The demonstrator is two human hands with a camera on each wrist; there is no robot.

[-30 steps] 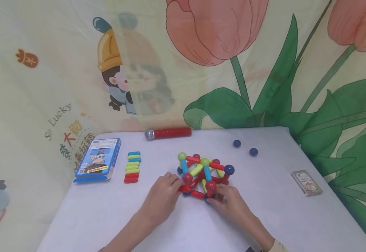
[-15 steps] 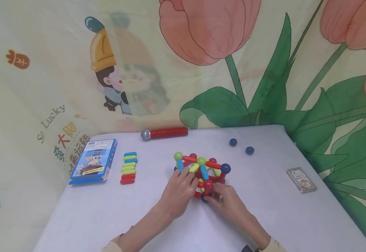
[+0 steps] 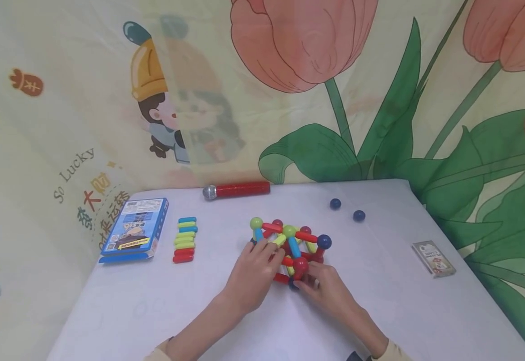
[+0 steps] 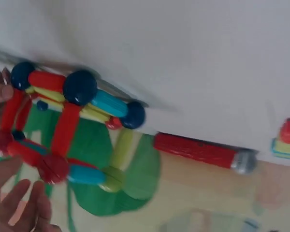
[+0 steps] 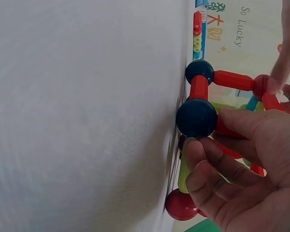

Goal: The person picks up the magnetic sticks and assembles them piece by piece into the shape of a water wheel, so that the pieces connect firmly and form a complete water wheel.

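A frame of magnetic rods and balls (image 3: 293, 245) stands on the white table, with red, blue and yellow-green rods. My left hand (image 3: 254, 271) lies over its front left top corner. One finger touches the top red rod (image 4: 26, 153) beside the front red ball (image 4: 53, 169), and the other fingers are loosely bent below. At the front right corner my right hand (image 3: 327, 286) pinches the upright red rod (image 5: 227, 126) close to the dark blue ball (image 5: 196, 118). A red ball (image 3: 300, 265) sits atop that corner. In the head view my left hand hides the front left ball.
Several loose rods (image 3: 184, 239) lie in a column at left, beside a blue box (image 3: 136, 225). A red microphone-like tube (image 3: 239, 189) lies at the back. Two dark blue balls (image 3: 359, 215) rest at back right, and a small flat box (image 3: 433, 258) lies farther right.
My left hand has moved from a red rod at the frame's lower left up and rightward to the top corner. My right hand keeps its hold. The head view has shifted slightly.
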